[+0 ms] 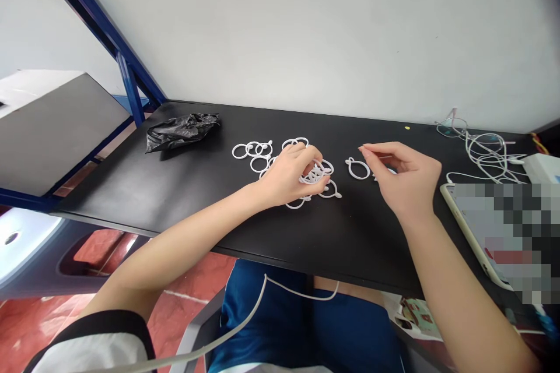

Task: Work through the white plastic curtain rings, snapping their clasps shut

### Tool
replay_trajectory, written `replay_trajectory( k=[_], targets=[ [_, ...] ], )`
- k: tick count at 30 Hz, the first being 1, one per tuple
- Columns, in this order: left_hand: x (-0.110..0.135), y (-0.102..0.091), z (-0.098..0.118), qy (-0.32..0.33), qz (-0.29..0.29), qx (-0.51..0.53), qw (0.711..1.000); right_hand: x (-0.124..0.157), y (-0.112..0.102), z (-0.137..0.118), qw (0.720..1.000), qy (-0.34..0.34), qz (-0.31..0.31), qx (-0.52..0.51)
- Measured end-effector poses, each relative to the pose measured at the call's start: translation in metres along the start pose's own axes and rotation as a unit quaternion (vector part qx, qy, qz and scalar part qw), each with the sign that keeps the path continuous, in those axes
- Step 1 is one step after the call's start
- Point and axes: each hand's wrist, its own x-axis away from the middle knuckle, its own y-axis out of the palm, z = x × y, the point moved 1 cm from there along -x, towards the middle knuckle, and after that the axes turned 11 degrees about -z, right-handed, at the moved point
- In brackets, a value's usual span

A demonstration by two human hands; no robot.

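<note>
Small white plastic rings, each with a little knob or eyelet on its rim, lie in a loose pile on the black table. My left hand reaches over this pile, its fingers and thumb curled around some white rings; its palm hides part of the heap. To the right, another white ring lies apart from the pile. Above and beside it is my right hand, thumb and index fingertips pinched together; anything between them is too small to make out. More white ring parts show partly behind that hand.
A crumpled black plastic bag lies at the table's back left. On the right are tangled white cables, eyeglasses, a white box and a tablet-like device. A white cord hangs across my lap.
</note>
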Motion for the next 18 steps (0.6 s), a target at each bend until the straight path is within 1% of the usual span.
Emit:
replay_trajectory(
  k=[3, 5, 7, 10, 13, 18],
  targets=[
    [0.000, 0.000, -0.002, -0.006, -0.002, -0.036, 0.999, -0.004, -0.003, 0.013, 0.990, 0.071, -0.076, 0.097],
    [0.000, 0.001, -0.003, -0.014, -0.012, -0.055, 0.998, -0.005, -0.003, 0.018, 0.979, 0.085, -0.115, 0.146],
    [0.001, 0.002, -0.006, -0.027, -0.031, -0.072, 0.997, -0.005, -0.003, 0.021, 0.972, 0.084, -0.141, 0.169],
    [0.002, 0.005, -0.009, -0.044, -0.057, -0.096, 0.993, -0.005, 0.000, 0.026, 0.968, 0.081, -0.167, 0.170],
    [0.004, 0.009, -0.012, -0.057, -0.071, -0.114, 0.989, -0.003, 0.001, 0.031, 0.968, 0.067, -0.185, 0.157],
    [0.005, 0.011, -0.014, -0.063, -0.085, -0.125, 0.987, -0.002, 0.003, 0.034, 0.968, 0.055, -0.189, 0.154]
  ],
)
